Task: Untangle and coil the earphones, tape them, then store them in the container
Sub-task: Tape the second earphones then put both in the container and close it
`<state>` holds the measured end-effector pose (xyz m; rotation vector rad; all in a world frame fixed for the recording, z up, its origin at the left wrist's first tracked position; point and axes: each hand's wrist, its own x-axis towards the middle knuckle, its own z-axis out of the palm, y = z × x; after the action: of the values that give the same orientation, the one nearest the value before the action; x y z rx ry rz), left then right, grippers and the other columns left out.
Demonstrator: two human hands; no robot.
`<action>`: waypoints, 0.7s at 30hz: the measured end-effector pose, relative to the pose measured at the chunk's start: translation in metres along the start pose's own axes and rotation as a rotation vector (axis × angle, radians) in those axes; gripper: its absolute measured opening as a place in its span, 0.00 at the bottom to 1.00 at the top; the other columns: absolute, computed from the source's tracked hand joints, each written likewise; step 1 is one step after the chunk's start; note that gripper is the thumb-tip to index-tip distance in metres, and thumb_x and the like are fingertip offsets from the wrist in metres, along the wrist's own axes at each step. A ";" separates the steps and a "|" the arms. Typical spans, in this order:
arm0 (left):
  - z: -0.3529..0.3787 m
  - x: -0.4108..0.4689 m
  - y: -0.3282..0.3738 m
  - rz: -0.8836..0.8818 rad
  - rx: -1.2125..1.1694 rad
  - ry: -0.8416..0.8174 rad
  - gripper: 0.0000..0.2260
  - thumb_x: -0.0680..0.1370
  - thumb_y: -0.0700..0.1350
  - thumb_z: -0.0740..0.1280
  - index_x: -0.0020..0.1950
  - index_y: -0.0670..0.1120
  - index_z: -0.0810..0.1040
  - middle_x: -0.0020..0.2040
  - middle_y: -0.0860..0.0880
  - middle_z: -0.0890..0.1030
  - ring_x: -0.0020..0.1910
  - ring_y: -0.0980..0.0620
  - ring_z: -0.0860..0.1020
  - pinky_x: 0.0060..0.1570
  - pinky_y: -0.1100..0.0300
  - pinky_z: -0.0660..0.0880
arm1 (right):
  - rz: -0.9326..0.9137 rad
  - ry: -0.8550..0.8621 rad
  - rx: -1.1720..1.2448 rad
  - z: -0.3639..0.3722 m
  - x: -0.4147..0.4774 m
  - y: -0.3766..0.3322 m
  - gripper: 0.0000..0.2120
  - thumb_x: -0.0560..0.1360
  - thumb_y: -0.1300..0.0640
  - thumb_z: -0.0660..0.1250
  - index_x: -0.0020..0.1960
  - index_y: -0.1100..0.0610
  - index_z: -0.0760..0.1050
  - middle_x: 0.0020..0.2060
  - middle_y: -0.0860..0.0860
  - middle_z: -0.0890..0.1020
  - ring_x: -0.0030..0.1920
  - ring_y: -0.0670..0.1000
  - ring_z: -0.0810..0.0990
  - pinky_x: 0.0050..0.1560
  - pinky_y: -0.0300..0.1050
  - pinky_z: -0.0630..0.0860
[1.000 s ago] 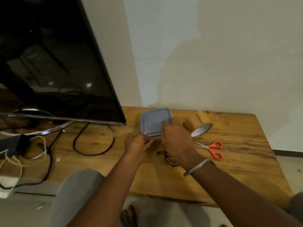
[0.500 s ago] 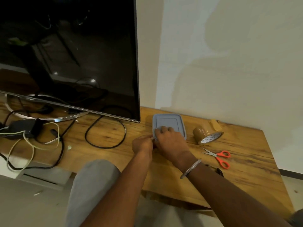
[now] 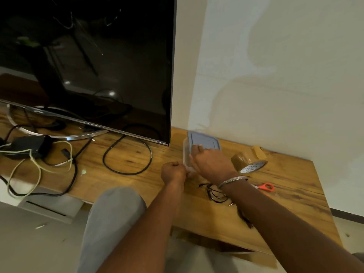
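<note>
— Where did the earphones lie?

— Close in. The tangled black wired earphones (image 3: 215, 192) lay loose on the wooden tabletop (image 3: 295, 203), partly under the right forearm. They were not yet coiled or taped. The orange-handled scissors (image 3: 266, 187) lay just to their right, within easy reach for cutting tape.

— And the hands?

— Both were beyond the earphones, at the box. The left hand (image 3: 173, 172) had its grip curled tight and seemed to pinch the near corner of the clear plastic container (image 3: 186, 156), I judged to keep it from sliding. The right hand (image 3: 210, 164) had its grip closed over the near edge of the grey-blue lid (image 3: 204, 139), fingers on top, thumb hidden.

— Why the lid first?

— Probably to open the box early. The lid sat askew on the container, so it looked partly lifted.

— Anything farther?

— The brown packing-tape roll (image 3: 248, 163) stood just right of that hand. The black television screen (image 3: 88, 66) stood at the back left, near the wall.
</note>
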<state>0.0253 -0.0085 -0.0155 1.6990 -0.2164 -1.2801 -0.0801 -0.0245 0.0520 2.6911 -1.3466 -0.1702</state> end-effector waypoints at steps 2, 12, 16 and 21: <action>0.002 0.002 0.000 0.014 0.008 0.004 0.11 0.77 0.30 0.67 0.37 0.42 0.77 0.41 0.41 0.82 0.42 0.41 0.83 0.45 0.46 0.84 | 0.125 0.166 0.089 -0.009 -0.006 0.018 0.15 0.85 0.53 0.54 0.64 0.61 0.70 0.45 0.56 0.84 0.39 0.59 0.84 0.34 0.50 0.77; -0.001 -0.027 0.007 0.708 0.723 0.132 0.11 0.79 0.39 0.63 0.60 0.45 0.78 0.56 0.44 0.80 0.51 0.44 0.79 0.43 0.56 0.73 | 0.560 0.865 0.077 -0.056 -0.123 0.137 0.13 0.84 0.52 0.57 0.54 0.56 0.79 0.33 0.56 0.82 0.32 0.61 0.80 0.28 0.49 0.71; 0.010 -0.051 0.002 0.949 0.873 -0.214 0.07 0.80 0.43 0.66 0.54 0.51 0.82 0.49 0.52 0.84 0.42 0.51 0.81 0.41 0.58 0.77 | 0.575 0.647 -0.135 -0.007 -0.157 0.141 0.10 0.82 0.54 0.62 0.53 0.55 0.81 0.31 0.54 0.82 0.30 0.59 0.81 0.27 0.42 0.64; 0.018 -0.059 -0.025 1.064 1.394 -0.591 0.10 0.79 0.47 0.67 0.59 0.51 0.81 0.54 0.52 0.81 0.53 0.49 0.80 0.49 0.53 0.78 | 0.531 0.451 -0.094 0.039 -0.168 0.126 0.03 0.77 0.58 0.69 0.48 0.57 0.81 0.32 0.53 0.83 0.29 0.58 0.81 0.25 0.41 0.66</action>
<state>-0.0244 0.0311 0.0040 1.5890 -2.4162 -0.6523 -0.2856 0.0329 0.0412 2.0256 -1.7583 0.3884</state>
